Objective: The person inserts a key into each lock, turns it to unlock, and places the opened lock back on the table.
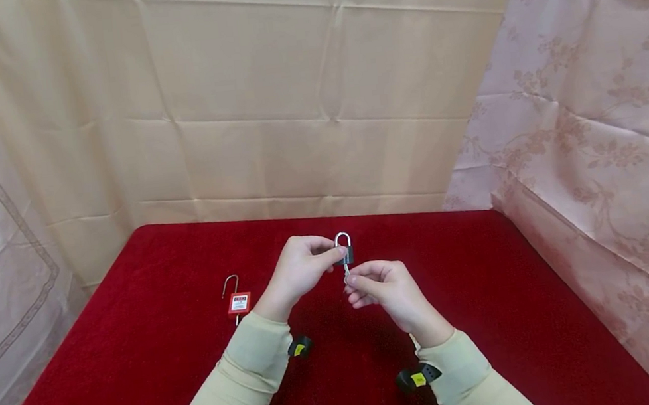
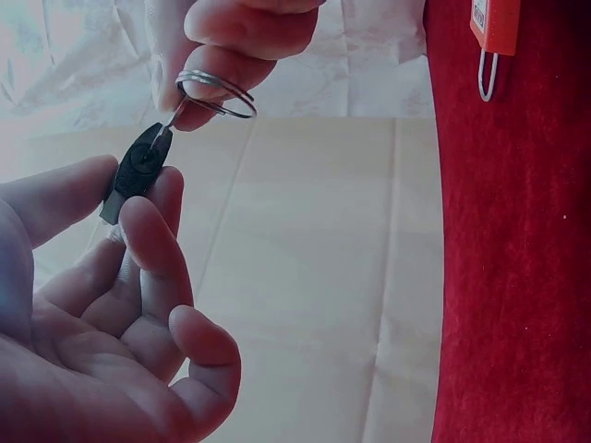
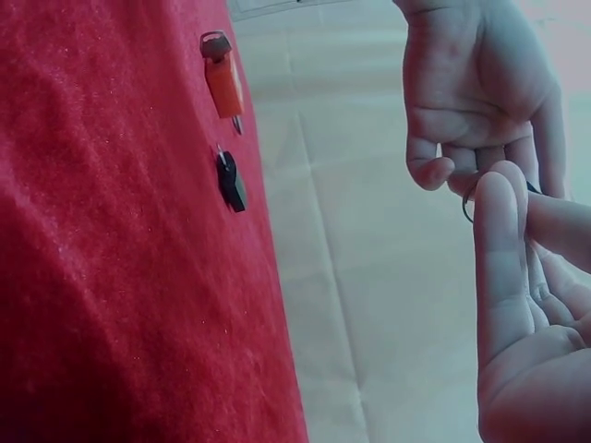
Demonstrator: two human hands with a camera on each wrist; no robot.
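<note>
A small dark padlock with a silver shackle is held upright above the table. My left hand pinches its body between thumb and fingers; in the left wrist view the dark body shows its keyhole end. From that end a silver key sticks out, with a double-looped key ring hanging on it. The fingers of my right hand pinch the key and ring from below. Whether the shackle is latched cannot be told, since the thumb covers part of it.
On the table left of my left hand lies a red padlock with a white label. Its shackle is raised, one leg free, and a black-headed key stands at its bottom. Red cloth covers the table; a beige curtain hangs behind.
</note>
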